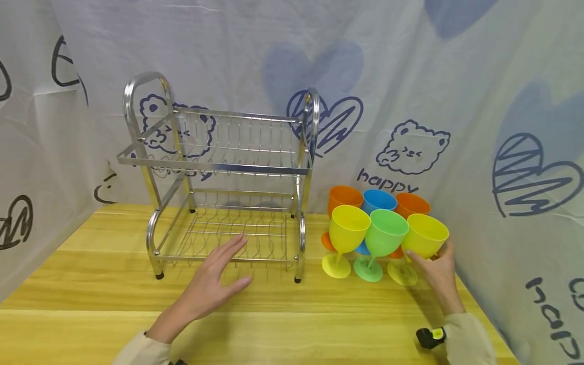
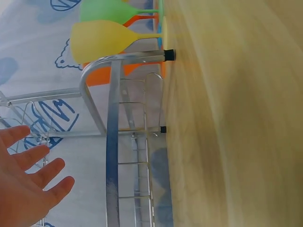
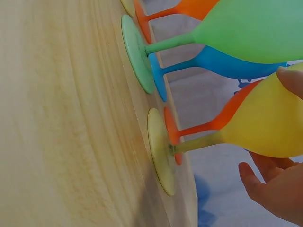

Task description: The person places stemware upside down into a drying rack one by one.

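At the right of the head view my right hand holds a yellow plastic goblet by its bowl. In the right wrist view the thumb lies on one side of this goblet and the fingers are round the other. Its foot is at the tabletop; whether it touches is unclear. Beside it stand a green goblet and another yellow goblet. My left hand is held, fingers spread and holding nothing, before a two-tier metal dish rack.
Behind the front goblets stand a blue goblet and two orange ones, one orange goblet at the left end. The rack stands left of them on the wooden table. A patterned cloth hangs behind and at both sides.
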Tool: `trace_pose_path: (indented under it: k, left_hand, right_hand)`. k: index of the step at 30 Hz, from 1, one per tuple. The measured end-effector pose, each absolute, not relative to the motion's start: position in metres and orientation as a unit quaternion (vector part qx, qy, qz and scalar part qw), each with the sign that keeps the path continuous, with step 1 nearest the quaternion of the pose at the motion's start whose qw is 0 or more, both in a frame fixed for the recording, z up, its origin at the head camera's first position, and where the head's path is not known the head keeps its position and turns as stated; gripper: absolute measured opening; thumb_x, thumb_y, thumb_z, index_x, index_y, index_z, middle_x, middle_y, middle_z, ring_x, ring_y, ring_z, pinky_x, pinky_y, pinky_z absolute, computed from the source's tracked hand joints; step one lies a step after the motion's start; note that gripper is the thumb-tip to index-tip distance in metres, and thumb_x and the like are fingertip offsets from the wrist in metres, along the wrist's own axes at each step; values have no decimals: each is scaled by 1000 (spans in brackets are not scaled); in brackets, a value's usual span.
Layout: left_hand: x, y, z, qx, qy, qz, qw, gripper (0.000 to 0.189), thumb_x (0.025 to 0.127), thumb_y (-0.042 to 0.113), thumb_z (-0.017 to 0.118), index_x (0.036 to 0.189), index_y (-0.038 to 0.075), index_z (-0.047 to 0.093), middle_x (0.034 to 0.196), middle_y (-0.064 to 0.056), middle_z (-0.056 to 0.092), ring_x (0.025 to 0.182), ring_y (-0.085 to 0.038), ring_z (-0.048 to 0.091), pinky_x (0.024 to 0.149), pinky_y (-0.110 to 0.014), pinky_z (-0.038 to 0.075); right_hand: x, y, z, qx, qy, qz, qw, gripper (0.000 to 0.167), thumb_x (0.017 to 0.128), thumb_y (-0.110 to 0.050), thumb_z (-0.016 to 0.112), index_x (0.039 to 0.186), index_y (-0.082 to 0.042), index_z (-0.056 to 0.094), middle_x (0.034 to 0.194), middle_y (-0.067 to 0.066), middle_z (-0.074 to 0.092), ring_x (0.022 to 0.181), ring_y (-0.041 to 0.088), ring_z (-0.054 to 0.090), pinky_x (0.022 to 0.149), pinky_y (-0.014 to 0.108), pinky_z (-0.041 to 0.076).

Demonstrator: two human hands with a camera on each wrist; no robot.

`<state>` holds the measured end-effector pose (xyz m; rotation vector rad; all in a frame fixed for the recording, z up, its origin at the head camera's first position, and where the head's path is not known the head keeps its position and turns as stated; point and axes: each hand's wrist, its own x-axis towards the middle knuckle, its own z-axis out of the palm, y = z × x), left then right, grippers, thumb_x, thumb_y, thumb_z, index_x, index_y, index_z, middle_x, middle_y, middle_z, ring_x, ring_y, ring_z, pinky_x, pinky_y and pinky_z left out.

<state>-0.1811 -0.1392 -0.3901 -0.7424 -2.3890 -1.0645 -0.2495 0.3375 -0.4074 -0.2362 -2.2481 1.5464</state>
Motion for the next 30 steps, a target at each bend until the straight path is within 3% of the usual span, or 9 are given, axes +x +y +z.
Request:
trace_pose_path:
  k: [5, 10, 17, 23, 30]
  left_hand:
    - [-179, -142, -393, -261, -856, -396, 206, 65, 88, 33, 64, 145, 8, 43, 148, -15, 40, 130, -42, 40, 93, -74, 33]
    - [-178, -142, -392, -241, -847, -430, 196, 65, 87, 23, 65, 145, 5, 41, 147, -19, 40, 130, -45, 38, 95, -73, 32]
    - [-178, -144, -389, -226, -847, -437, 201, 67, 88, 31, 63, 146, 6, 40, 147, -20, 38, 130, -47, 37, 90, -78, 29]
    - [-177, -145, -386, -234, -843, -436, 211, 69, 87, 34, 64, 146, 9, 39, 148, -17, 39, 129, -45, 39, 90, -77, 31]
    - [-182, -135, -379, -244, -820, -476, 203, 71, 84, 27, 71, 147, 11, 41, 146, -13, 43, 121, -37, 49, 93, -62, 43]
  right_hand:
    - [-244, 337, -408, -115, -803, 551, 196, 95, 85, -20, 76, 151, -2, 11, 144, 23, 35, 120, 29, 41, 80, 14, 41]
    - [-243, 341, -407, -130, -792, 558, 210, 92, 85, -23, 76, 150, -4, 13, 139, 17, 36, 117, 23, 41, 85, 18, 41]
    - [-268, 387, -450, -60, -757, 583, 288, 88, 77, -17, 83, 145, -19, 28, 126, 2, 45, 105, 9, 48, 79, 8, 43]
    - [-229, 349, -402, -58, -773, 573, 268, 85, 81, -10, 79, 147, -12, 26, 126, 2, 44, 105, 9, 47, 81, 10, 42]
    - [-192, 308, -359, -55, -803, 540, 246, 83, 81, -3, 77, 147, -9, 26, 126, -5, 42, 107, 7, 44, 84, 12, 39]
